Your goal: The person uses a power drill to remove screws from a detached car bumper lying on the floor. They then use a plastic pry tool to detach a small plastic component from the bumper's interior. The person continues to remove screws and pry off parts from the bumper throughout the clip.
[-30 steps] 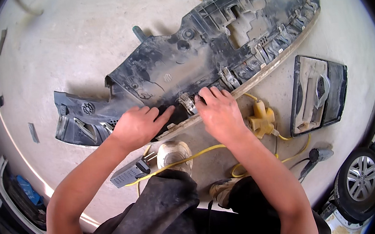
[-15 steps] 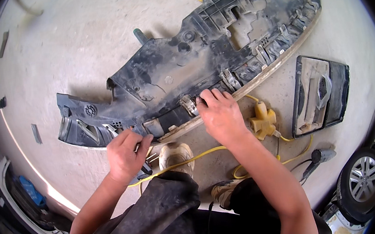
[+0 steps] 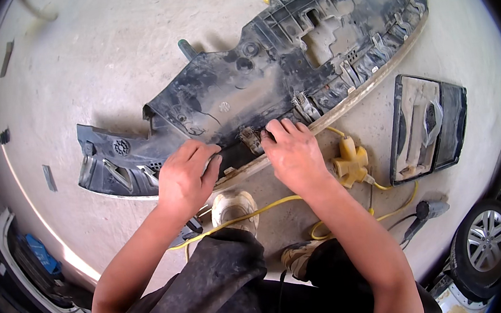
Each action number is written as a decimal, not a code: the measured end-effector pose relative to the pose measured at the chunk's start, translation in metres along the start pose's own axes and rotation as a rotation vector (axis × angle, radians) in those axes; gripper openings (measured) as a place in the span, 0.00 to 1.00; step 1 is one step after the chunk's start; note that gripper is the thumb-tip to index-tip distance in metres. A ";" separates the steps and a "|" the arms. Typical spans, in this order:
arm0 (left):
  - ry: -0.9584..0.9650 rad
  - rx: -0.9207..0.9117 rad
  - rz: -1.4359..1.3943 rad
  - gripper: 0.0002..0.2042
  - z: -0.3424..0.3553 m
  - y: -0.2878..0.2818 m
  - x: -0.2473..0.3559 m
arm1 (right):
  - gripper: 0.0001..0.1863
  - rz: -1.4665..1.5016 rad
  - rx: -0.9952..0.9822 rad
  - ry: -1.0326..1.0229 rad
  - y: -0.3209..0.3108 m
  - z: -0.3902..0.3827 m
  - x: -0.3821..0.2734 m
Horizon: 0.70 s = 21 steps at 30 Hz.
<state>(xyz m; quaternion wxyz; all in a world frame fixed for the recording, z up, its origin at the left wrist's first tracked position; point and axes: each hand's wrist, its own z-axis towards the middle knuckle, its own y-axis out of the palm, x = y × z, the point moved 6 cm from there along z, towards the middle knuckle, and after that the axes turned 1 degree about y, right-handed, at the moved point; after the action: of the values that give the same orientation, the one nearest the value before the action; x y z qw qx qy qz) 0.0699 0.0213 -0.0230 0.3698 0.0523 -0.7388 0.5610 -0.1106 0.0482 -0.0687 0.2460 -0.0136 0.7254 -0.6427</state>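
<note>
A large dusty black plastic car bumper lies on the concrete floor with its ribbed inner side up. My left hand is over its near edge, left of the middle, with thumb and fingers drawn together. What is between those fingertips is hidden. Farther right, my right hand has its fingers curled onto the same near edge, gripping it. A frayed metallic clip sits on the bumper between the hands. Another such clip is just beyond my right fingers.
Near my right forearm lies a yellow multi-outlet block on a yellow cord. A black-framed panel and a dark corded tool are to the right, with a car wheel beyond. A green-ended handle pokes out behind the bumper.
My left hand has moved right and farther up over the bumper's edge, closer to my right hand. My right hand stays almost in place, its fingers shifted slightly.
</note>
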 end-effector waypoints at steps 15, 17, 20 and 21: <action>-0.167 0.191 0.149 0.18 -0.036 -0.025 -0.032 | 0.17 0.077 0.092 -0.022 -0.015 -0.014 -0.001; -0.142 0.299 0.201 0.19 -0.008 -0.034 -0.040 | 0.17 0.073 0.108 -0.041 -0.018 -0.017 -0.007; -0.183 0.365 0.251 0.20 0.032 -0.044 -0.047 | 0.18 0.068 0.132 -0.079 -0.017 -0.017 -0.019; -0.172 0.335 0.242 0.20 0.042 -0.043 -0.055 | 0.18 0.062 0.126 -0.090 -0.016 -0.014 -0.024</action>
<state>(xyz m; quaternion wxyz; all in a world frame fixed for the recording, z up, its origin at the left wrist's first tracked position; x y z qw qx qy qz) 0.1103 -0.0493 -0.0258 0.2214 0.0715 -0.6649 0.7098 -0.0993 0.0669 -0.0443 0.2986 -0.0043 0.6718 -0.6778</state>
